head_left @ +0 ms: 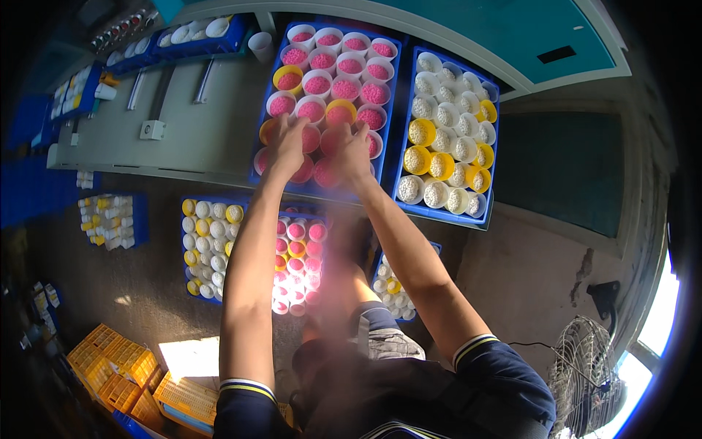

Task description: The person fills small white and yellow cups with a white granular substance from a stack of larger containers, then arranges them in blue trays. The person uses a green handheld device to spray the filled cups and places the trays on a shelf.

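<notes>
A blue tray [256, 150] holds rows of white and yellow cups filled with pink pellets. My left hand [287, 148] reaches over its near left part, fingers bent and closed on the rim of a cup beside a yellow cup [268, 130]. My right hand [352, 155] is at the near right part, slightly blurred, with its fingers curled on another cup of pink pellets. Both hands stay low among the cups, and their fingertips partly hide the rims. A yellow cup of pink pellets [341, 112] stands just beyond my right fingers.
Right of it, another blue tray [401, 206] holds cups of white pellets. More filled trays lie lower, including white-pellet cups [212, 245] and pink-pellet cups [296, 249]. A single white cup [260, 45] stands by the far tray. Orange crates [121, 362] and a fan [585, 369] flank me.
</notes>
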`<action>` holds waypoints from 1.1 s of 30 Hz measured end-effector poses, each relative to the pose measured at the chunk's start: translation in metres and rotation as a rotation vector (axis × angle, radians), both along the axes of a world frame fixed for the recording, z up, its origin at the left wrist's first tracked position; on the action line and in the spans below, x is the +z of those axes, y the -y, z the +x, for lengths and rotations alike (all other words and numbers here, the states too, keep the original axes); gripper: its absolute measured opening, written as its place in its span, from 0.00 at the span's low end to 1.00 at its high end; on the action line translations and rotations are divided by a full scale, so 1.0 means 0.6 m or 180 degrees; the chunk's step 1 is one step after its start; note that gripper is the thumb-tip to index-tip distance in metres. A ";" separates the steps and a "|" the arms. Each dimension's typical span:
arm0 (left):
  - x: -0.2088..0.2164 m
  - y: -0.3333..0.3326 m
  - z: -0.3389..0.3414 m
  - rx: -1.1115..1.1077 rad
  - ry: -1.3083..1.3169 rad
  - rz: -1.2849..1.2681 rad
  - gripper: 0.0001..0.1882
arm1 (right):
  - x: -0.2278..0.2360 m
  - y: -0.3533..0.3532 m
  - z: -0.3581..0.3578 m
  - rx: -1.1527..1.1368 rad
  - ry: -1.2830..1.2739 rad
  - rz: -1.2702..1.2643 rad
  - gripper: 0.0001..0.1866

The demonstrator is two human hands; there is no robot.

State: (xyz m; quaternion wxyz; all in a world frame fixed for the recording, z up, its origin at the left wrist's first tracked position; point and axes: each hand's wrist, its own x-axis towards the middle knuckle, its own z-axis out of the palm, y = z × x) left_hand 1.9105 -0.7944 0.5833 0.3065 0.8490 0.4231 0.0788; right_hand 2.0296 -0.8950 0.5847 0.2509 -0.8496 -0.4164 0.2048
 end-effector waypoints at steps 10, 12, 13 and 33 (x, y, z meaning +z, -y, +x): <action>0.211 0.217 -0.113 0.0582 0.1442 0.0501 0.36 | 0.255 0.192 -0.098 0.0375 0.0836 0.1198 0.41; 0.218 0.299 -0.162 0.0654 0.1606 0.0670 0.37 | 0.280 0.268 -0.157 0.0386 0.0924 0.1072 0.40; 0.212 0.340 -0.192 0.0669 0.1704 0.0611 0.35 | 0.280 0.305 -0.190 0.0350 0.0947 0.0931 0.40; -0.376 0.591 -0.654 0.0522 -0.0189 -0.0780 0.27 | -0.411 0.619 -0.596 0.0549 0.0164 -0.1105 0.43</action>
